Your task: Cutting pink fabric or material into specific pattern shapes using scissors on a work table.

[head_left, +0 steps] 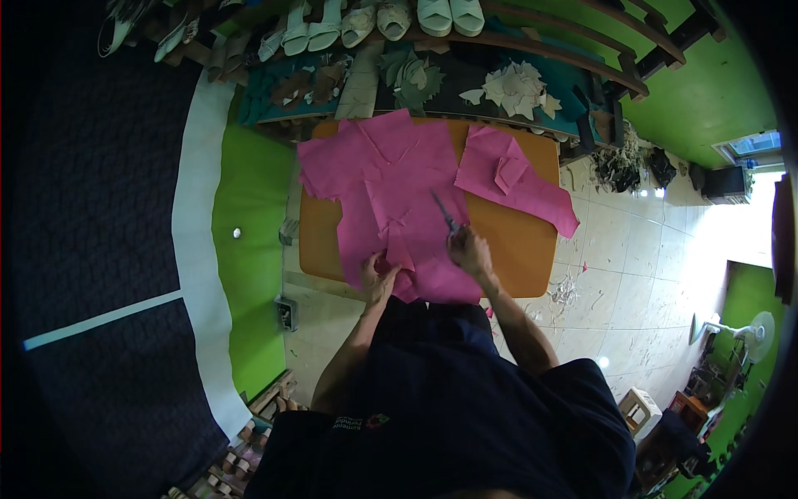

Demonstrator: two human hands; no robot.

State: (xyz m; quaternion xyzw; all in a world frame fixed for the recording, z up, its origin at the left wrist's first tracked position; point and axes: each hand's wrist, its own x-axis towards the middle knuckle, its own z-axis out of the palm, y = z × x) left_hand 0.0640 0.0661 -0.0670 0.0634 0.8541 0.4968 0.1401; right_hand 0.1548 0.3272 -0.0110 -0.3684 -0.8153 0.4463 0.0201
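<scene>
Pink sheet material (424, 175) with ragged edges lies spread over most of an orange-brown table (532, 258), its near edge reaching the lap of a seated-looking person in a dark navy shirt (465, 407). The person's left hand (380, 279) is at the near left part of the sheet, fingers curled and nearly closed, the thumb and fingertips pinching a small pink piece (400, 253) that lies over the larger sheet. The right hand (471, 251) is closed around the handles of a pair of scissors (444, 211), whose slim blades point away from the person and slightly left, above the sheet; whether the blades touch it, or how far they are parted, cannot be told. On the table's right side lies a second pink length (536, 196), its end hanging past the edge, with a folded pink piece (509, 174) on top. Beyond the table, a shelf holds green scraps (413, 81) and cream scraps (514, 90), with a row of pale sandals (366, 23) above them. To the right, pale floor tiles (619, 258) are strewn with trimmings (565, 289), and a white fan (755, 333) stands near a green wall.
</scene>
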